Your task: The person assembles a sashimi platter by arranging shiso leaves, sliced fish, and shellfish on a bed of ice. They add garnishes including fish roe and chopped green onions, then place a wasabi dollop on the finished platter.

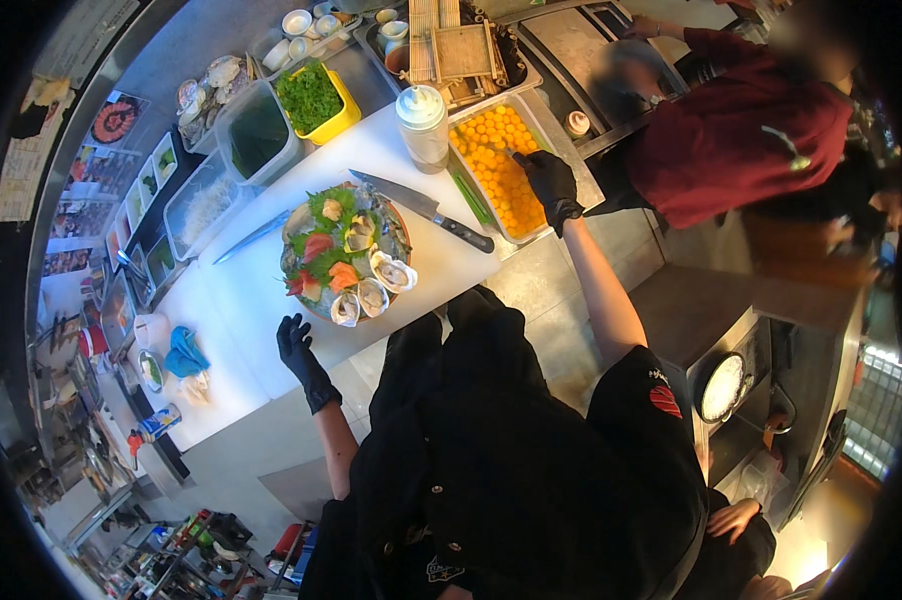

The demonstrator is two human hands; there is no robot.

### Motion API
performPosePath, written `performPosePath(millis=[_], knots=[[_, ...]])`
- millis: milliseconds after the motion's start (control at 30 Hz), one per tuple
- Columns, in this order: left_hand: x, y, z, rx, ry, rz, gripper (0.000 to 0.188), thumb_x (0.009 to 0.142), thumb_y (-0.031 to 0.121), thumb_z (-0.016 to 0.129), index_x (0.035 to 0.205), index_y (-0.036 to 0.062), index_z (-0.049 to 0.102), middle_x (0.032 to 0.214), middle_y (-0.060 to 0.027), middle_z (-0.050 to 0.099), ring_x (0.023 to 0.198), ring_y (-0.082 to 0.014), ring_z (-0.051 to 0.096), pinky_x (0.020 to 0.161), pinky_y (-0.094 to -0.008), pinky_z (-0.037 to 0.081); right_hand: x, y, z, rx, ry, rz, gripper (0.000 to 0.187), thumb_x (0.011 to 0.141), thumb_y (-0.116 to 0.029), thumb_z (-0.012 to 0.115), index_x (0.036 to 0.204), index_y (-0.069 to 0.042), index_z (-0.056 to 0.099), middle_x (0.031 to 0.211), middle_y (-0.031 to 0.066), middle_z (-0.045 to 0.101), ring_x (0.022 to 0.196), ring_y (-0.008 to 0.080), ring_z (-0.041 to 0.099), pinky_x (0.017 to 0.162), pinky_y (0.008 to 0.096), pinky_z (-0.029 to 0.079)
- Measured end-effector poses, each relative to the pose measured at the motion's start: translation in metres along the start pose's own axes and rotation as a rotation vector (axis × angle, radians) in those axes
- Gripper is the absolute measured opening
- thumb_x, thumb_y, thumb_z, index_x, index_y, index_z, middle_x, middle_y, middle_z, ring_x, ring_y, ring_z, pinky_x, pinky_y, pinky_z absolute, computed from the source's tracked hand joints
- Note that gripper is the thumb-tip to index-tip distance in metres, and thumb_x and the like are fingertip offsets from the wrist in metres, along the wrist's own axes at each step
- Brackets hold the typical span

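Note:
My right hand, in a black glove, reaches over a tray of egg yolks. Its fingers are drawn together, their tips low over the yolks; what they hold, if anything, is too small to make out. My left hand, gloved the same, hovers by the near edge of the white cutting board with its fingers apart and nothing in them. Up and right of it stands a round seafood platter with oysters, sashimi and green leaves. A black-handled knife lies between platter and tray.
A squeeze bottle stands beside the tray. Behind the board are a yellow tub of greens and several clear containers. A long blue-tinted utensil and a blue cloth lie leftward. A person in maroon stands at right.

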State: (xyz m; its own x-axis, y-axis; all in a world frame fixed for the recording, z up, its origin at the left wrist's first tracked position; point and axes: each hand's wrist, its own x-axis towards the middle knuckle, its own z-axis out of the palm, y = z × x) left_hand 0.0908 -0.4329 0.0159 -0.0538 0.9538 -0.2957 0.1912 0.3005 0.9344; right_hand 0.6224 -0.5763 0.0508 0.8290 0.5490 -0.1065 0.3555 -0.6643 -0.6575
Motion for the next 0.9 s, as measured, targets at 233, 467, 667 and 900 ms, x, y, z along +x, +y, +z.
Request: performPosePath(millis=[233,467,667,900], knots=[[0.012,-0.013,-0.021,0.025,0.051,0.069,0.038,0.1,0.014,0.057,0.136,0.0029,0.061,0.12,-0.0119,0.074,0.093,-0.0162,0.069,0.078,-0.03,0.047,-0.001,0.007,-0.003,0.367,0.002,0.09,0.043,0.091,-0.047,0.075,0.091,-0.004,0.077,0.073,0.0094,0.069,0.068,0.02,0.064,0.069,0.0348,0.05],[0.001,-0.014,-0.005,0.055,-0.043,0.103,0.037,0.099,0.009,0.056,0.134,0.0007,0.064,0.111,-0.0105,0.076,0.085,-0.0139,0.067,0.075,-0.0271,0.047,-0.019,-0.018,-0.041,0.717,0.031,0.078,0.024,0.091,-0.027,0.081,0.098,-0.004,0.077,0.079,-0.0017,0.067,0.067,0.007,0.055,0.064,0.0237,0.043],[0.01,-0.007,0.0,0.035,-0.035,0.23,0.037,0.099,0.001,0.054,0.135,-0.0002,0.063,0.115,-0.0113,0.074,0.095,-0.016,0.067,0.082,-0.0305,0.051,-0.039,-0.03,-0.063,0.723,0.042,0.058,0.027,0.095,-0.024,0.075,0.111,-0.003,0.076,0.083,0.001,0.068,0.06,0.0041,0.052,0.056,0.0205,0.04],[-0.003,0.047,0.024,0.416,0.231,0.62,0.038,0.095,-0.007,0.057,0.132,0.0006,0.064,0.124,-0.0128,0.07,0.112,-0.0231,0.064,0.101,-0.037,0.049,-0.07,-0.018,-0.034,0.788,-0.045,0.225,0.03,0.091,-0.028,0.08,0.103,-0.002,0.075,0.076,0.0006,0.066,0.056,0.0046,0.051,0.051,0.0211,0.038]])
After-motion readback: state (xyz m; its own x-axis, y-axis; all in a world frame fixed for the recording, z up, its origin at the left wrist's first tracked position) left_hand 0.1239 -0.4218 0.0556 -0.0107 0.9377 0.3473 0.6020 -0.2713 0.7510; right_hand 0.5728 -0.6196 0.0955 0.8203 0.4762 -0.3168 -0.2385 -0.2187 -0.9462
